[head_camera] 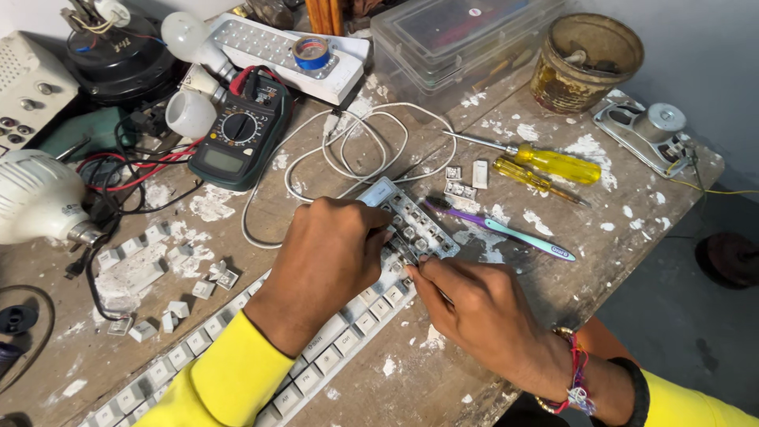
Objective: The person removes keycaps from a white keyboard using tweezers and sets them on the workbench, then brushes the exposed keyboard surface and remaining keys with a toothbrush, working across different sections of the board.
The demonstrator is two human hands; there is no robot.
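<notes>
keyboard (pixel 332 348): one, white, diagonal on bench, lower end cut off by frame
left hand (pixel 332 257): fingers curled, pressing keyboard's stripped end
right hand (pixel 482 312): fingertips pinch thin tool at key sockets, tip hidden
loose keycaps (pixel 170 312): about a dozen, left
screwdrivers (pixel 545 164): two, yellow
toothbrush (pixel 506 229): one
bench edge (pixel 624 261): near right

A small repair workshop: a paint-spattered wooden counter (pixel 474 372) crowded with a multimeter (pixel 239 139), screwdrivers (pixel 545 162), light bulbs (pixel 39 198), loose wires and scattered keyboard keys (pixel 170 304).
</notes>
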